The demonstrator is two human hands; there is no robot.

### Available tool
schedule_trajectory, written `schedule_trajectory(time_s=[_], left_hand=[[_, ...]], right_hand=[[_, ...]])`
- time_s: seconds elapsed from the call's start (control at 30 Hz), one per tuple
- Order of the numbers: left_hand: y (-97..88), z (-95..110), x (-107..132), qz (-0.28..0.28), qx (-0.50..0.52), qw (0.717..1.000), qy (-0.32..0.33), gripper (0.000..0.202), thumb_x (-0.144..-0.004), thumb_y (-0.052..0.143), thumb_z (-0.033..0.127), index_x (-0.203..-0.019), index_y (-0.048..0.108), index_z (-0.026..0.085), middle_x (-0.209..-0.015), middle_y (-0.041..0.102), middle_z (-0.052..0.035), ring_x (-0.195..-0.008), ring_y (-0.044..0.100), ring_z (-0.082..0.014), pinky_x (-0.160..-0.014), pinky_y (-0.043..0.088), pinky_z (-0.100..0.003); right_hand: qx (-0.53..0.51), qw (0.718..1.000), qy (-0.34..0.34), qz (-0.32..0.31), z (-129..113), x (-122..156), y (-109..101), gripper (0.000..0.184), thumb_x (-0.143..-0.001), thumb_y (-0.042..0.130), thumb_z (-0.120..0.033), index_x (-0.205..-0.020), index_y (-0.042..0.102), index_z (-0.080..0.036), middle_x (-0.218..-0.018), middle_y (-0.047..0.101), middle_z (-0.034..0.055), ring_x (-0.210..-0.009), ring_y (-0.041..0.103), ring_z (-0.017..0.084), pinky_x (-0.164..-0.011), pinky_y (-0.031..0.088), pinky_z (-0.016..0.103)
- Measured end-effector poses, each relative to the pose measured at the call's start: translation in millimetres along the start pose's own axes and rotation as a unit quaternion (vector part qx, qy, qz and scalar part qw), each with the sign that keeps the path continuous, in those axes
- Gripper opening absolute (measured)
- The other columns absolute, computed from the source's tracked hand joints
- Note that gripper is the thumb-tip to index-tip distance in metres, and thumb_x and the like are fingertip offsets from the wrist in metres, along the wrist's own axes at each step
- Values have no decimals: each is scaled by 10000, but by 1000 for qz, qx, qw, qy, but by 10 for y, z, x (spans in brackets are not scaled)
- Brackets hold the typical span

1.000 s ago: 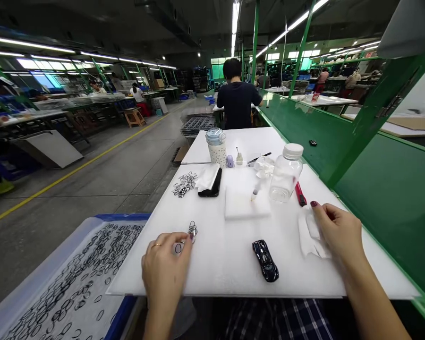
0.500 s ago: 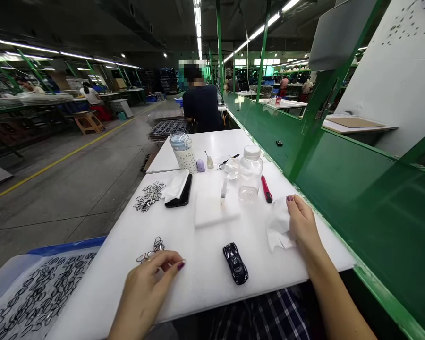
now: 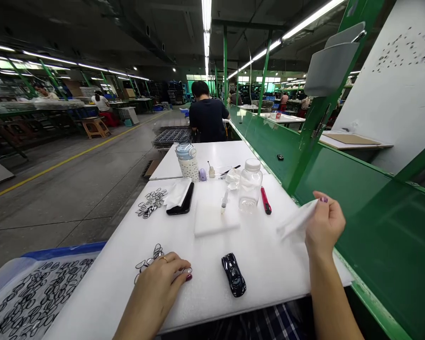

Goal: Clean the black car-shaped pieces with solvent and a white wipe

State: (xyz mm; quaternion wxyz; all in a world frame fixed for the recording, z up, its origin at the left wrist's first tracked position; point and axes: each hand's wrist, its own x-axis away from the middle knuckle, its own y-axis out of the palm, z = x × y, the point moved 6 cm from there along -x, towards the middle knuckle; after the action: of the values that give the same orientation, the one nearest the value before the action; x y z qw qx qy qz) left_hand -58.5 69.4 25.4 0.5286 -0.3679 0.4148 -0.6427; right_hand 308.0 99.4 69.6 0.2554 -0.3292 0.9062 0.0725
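My left hand [image 3: 159,283] rests low over the table, thumb and forefinger pinching a small ring-like oval piece [image 3: 187,270]. Partly hidden behind its knuckles lies a little group of similar black-rimmed ovals [image 3: 157,251]. On the right, my right hand [image 3: 325,226] is closed around one end of a white tissue [image 3: 297,219], which hangs toward the tabletop. Between the hands a glossy black toy car [image 3: 233,275] sits on the white foam-covered table [image 3: 265,269].
Farther back are a foam block [image 3: 212,226] with a syringe [image 3: 225,202], a clear jar [image 3: 250,186], a red cutter [image 3: 266,200], a phone [image 3: 186,203] under tissue, a cup [image 3: 187,163] and more ovals [image 3: 152,202]. A green rail [image 3: 357,203] borders the right.
My right hand has lifted and shifted right, drawing the tissue up and stretching it. My left hand has moved slightly right and down, still pinching the small piece. The camera view has tilted up slightly.
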Motion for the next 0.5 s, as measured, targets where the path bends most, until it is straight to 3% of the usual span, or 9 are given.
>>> schedule_trajectory(time_s=[0.13, 0.23, 0.33, 0.43, 0.47, 0.5], left_hand=[[8, 23, 12, 17, 16, 1000, -12, 237, -852, 487, 327, -879, 713, 263, -965, 703, -7, -902, 650, -237, -767, 473, -340], [19, 4, 11, 47, 36, 998, -18, 216, -845, 502, 339, -892, 700, 268, -981, 699, -5, -907, 650, -238, -764, 496, -347], [57, -48, 67, 94, 54, 994, -28, 187, -835, 537, 347, -905, 696, 278, -1003, 694, -14, -907, 653, -249, -760, 523, -365], [139, -61, 281, 154, 79, 985, -25, 245, -869, 547, 350, -1076, 656, 279, -1131, 657, -71, -883, 657, -257, -755, 551, -410], [205, 0, 367, 143, 94, 985, 14, 263, -899, 529, 358, -1130, 632, 284, -1150, 646, -86, -885, 654, -253, -767, 556, -422], [337, 145, 450, 68, 123, 984, 106, 265, -916, 519, 372, -1146, 621, 286, -1122, 650, -99, -905, 647, -258, -757, 564, -428]], right_hand=[[8, 992, -103, -78, -515, -278, 450, 338, -920, 445, -481, -770, 545, -195, -577, 461, -30, -530, 421, 134, -544, 311, 261], [34, 968, -190, -158, -769, -408, 884, 283, -894, 493, -442, -801, 602, -199, -664, 529, 5, -617, 473, 160, -610, 341, 282], [46, 946, -236, -219, -783, -411, 1159, 254, -855, 521, -418, -957, 621, -208, -931, 601, 70, -834, 540, 224, -721, 393, 326], [40, 941, -225, -249, -648, -355, 1222, 385, -781, 593, -420, -1095, 583, -197, -1073, 596, 106, -918, 544, 266, -778, 417, 373], [34, 945, -210, -249, -589, -349, 1206, 423, -767, 604, -423, -1119, 569, -192, -1071, 599, 108, -900, 547, 268, -781, 422, 385], [26, 951, -190, -242, -525, -355, 1178, 450, -757, 610, -427, -1136, 558, -189, -1060, 604, 107, -882, 549, 269, -785, 426, 396]])
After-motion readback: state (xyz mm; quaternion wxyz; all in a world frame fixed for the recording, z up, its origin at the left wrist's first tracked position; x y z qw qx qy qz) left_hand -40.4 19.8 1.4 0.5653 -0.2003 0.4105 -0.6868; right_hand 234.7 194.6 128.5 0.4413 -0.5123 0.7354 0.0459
